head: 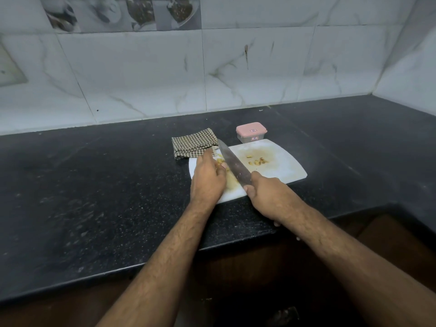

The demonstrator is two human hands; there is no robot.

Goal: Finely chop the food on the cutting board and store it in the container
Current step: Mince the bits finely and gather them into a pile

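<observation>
Both forearms reach in from six o'clock, and I see the right hand [264,191] with its grip wrapped round the handle of a knife [233,162], the handle itself hidden inside the fist. Its blade slants up toward eleven o'clock across the cutting board [283,166]. My left hand [207,178] has its fingers curled down onto the yellowish food [230,179] at the nine o'clock end of the board, holding it just beside the blade; how tightly they pinch it I cannot tell, since the knuckles cover the fingertips. More chopped bits [257,161] lie in a small scatter near the board's middle, on a brownish smear, apart from the knife.

At twelve o'clock of the board, touching or nearly touching its far edge, stands the container [251,132] with its pink lid on. At ten o'clock lies a folded checked cloth [193,143], one corner overlapping the board's edge by the knife tip. All of it sits on the black speckled desk [94,185], with a marbled tile wall [236,67] behind.
</observation>
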